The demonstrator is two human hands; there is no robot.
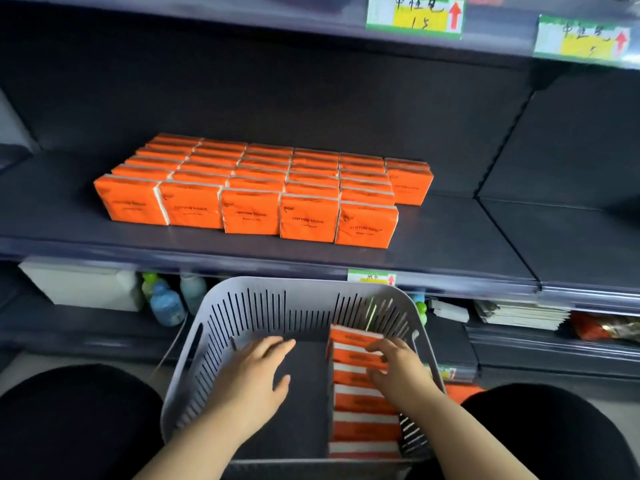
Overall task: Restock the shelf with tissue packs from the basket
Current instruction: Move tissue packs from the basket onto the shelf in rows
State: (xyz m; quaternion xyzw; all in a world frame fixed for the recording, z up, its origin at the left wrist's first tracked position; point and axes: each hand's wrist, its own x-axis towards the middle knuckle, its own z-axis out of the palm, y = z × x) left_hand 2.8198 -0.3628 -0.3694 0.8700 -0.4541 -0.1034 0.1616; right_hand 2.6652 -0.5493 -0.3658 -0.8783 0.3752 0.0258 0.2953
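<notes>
Pinching packs (363, 407) in basket (221, 296) with right hand (401, 368), hovering left hand (256, 372) open alongside. Likely needing lifting clear next, then standing upright on shelf (450, 244) beside rows (249, 188).

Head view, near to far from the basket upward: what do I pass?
Left hand, open, and right hand gripping basket packs → basket far wall → shelf-edge price tag → shelf packs, front row first → dark back panel.
</notes>
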